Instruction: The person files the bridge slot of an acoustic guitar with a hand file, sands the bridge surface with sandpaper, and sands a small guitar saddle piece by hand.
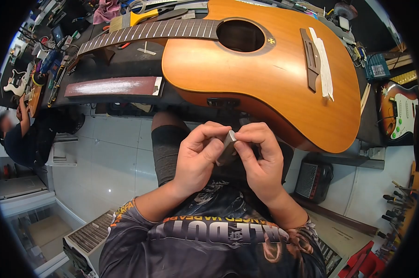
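Note:
Above my lap, both hands pinch a small, narrow grey piece (230, 139) with a metallic look; its exact kind is not clear. My left hand (201, 153) grips its left side between thumb and fingers. On the other side, the fingertips and thumb of my right hand (261, 155) press against its upper end. Just beyond my hands lies an acoustic guitar (195, 65) on the bench, its strings off. A strip of white tape (324, 69) runs beside its bridge (310, 60).
Left of the guitar body rests a long dark red sanding block (112, 87) with white dust. A yellow-handled brush (137, 17) lies behind the neck. A sunburst electric guitar (399, 111) is at the right. Another person (24, 134) works at the far left.

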The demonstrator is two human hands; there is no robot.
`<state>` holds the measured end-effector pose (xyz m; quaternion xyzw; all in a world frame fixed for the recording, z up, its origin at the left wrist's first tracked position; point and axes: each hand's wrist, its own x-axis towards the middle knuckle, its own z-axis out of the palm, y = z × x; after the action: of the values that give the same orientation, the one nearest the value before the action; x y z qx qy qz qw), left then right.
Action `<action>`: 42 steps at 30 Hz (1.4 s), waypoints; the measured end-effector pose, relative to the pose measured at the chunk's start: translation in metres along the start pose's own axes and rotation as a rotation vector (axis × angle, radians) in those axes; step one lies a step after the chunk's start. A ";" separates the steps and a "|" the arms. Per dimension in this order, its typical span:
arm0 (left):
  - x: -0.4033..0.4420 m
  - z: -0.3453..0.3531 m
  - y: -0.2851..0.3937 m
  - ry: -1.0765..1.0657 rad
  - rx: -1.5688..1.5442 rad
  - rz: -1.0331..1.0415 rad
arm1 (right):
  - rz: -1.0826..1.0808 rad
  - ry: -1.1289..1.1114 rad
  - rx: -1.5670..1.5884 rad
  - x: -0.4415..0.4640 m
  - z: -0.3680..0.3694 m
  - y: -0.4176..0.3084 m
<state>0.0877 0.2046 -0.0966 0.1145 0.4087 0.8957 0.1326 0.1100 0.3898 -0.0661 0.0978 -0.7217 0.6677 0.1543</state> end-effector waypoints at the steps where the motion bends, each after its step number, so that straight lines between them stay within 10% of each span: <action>1: 0.001 0.006 0.000 0.015 -0.063 0.004 | 0.028 0.010 0.029 -0.001 0.000 0.000; 22: 0.010 0.011 0.017 -0.153 0.741 0.659 | -0.120 0.015 0.093 -0.014 -0.005 0.002; 42: 0.008 0.012 0.019 -0.167 0.789 0.724 | -0.160 -0.065 0.147 -0.013 -0.007 0.003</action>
<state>0.0816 0.2034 -0.0735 0.3600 0.6365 0.6504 -0.2056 0.1222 0.3960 -0.0731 0.1878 -0.6653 0.7009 0.1758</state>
